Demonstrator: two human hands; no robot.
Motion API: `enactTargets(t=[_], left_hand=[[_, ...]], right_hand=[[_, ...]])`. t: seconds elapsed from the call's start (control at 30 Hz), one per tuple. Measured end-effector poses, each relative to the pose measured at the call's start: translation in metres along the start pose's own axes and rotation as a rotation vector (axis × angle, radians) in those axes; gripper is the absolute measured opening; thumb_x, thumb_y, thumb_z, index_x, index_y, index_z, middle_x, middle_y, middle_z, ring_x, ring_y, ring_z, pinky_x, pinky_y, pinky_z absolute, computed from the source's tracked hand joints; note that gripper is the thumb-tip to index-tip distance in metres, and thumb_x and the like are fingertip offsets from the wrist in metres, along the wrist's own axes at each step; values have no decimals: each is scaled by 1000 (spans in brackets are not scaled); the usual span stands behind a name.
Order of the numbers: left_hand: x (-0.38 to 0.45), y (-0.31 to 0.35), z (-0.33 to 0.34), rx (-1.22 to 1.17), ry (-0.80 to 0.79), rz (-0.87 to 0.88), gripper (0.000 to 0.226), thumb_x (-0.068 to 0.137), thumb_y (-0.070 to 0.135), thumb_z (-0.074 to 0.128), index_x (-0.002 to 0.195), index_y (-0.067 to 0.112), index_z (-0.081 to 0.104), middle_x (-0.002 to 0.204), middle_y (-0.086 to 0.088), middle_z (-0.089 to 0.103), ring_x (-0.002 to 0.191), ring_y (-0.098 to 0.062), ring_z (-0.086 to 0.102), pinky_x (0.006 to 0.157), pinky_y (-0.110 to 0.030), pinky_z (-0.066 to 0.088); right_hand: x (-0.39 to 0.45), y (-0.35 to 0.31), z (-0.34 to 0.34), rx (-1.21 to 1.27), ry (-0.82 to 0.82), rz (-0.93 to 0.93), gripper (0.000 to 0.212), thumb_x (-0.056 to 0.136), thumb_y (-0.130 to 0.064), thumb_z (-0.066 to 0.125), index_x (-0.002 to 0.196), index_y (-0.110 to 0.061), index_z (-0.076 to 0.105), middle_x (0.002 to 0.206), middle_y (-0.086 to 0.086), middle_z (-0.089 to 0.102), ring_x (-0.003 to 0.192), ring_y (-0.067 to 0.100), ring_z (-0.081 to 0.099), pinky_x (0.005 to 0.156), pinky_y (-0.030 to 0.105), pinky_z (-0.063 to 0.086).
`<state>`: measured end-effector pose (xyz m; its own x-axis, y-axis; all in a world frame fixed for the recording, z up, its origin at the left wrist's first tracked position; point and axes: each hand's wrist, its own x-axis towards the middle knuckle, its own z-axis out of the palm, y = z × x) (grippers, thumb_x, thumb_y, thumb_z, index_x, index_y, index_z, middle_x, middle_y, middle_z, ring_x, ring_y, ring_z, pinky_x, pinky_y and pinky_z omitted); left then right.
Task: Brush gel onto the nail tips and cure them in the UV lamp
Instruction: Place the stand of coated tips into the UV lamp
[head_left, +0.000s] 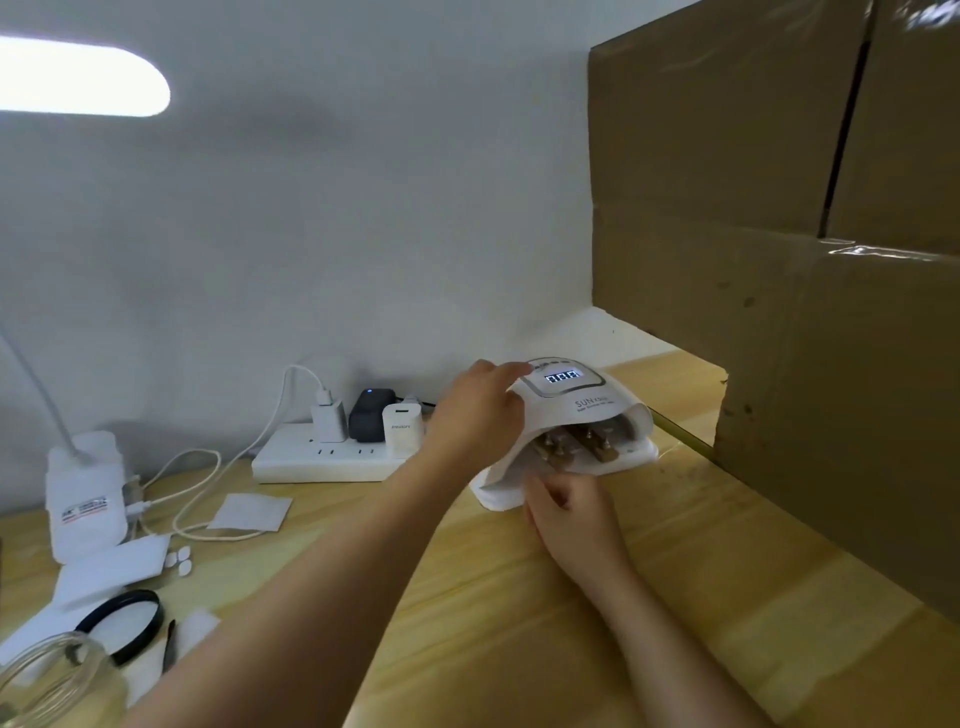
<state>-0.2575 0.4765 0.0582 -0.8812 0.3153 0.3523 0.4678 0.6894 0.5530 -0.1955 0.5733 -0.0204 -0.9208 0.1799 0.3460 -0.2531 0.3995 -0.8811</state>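
At the far left of the bench (519, 613) a white desk lamp base (85, 493) stands with its cable trailing, beside loose white pads (252, 512), a black-rimmed lid (127, 621) and a glass jar (52, 680) at the near edge; all are set aside, out of the working area. Further right, against the wall, a power strip (322, 460) carries three plugged adapters, presumably feeding the lamps.

The left hand (475, 415) rests on the left shoulder of the UV lamp (571, 415), fingers (511, 370) extended toward the button row beside the lit display (562, 375). Whether a fingertip is actually pressing a button cannot be told. The placement suggests it both steadies the housing and starts the timer.

The right hand (566, 506) is at the lamp's mouth, fingers curled; they appear to grip the near edge of the nail tip holder (576, 447), though the contact itself is hidden. The holder (gold-coloured stands carrying the tips) sits inside the lamp opening, under the dome, where the light reaches it. The tips themselves are too small to assess.

A cardboard box (779, 260) walls off the right side.

Judgement: curing stage, brushing apparently done for this batch.
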Motion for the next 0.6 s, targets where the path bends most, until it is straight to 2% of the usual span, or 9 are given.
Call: enactTargets(t=[0.07,0.17,0.4,0.5,0.6], left_hand=[[15,2,4,145,-107,6,49,92,9,32,139,23,35,131,-10,42,120,-26,38,95,-36,37],[28,3,8,253,-162,-15,49,93,15,30,141,25,30,131,-10,37,122,-27,32,95,-40,34],[38,5,11,375,-177,-7,48,92,17,32,139,29,32,126,-8,36,119,-25,32,85,-34,31],[43,7,9,409,-205,5,46,92,20,36,137,31,34,125,-7,37,119,-25,32,82,-33,30],[46,8,8,399,-217,-23,48,88,15,37,134,33,36,127,-6,37,123,-24,30,89,-37,32]], right_hand=[[0,0,0,14,-13,-3,36,86,-16,49,51,-8,43,47,3,32,48,12,30,52,28,22],[0,3,1,26,-31,11,34,84,-13,48,51,-8,46,42,-4,34,47,12,31,53,29,25],[2,5,2,-12,-25,24,40,86,-14,48,46,-15,42,36,-8,38,41,6,31,51,27,27],[2,3,3,-84,-43,10,38,88,-15,48,50,-11,43,43,-5,37,46,10,32,52,27,27],[2,0,4,-211,-52,-14,38,87,-19,48,52,-9,37,53,6,33,53,15,31,53,29,26]])
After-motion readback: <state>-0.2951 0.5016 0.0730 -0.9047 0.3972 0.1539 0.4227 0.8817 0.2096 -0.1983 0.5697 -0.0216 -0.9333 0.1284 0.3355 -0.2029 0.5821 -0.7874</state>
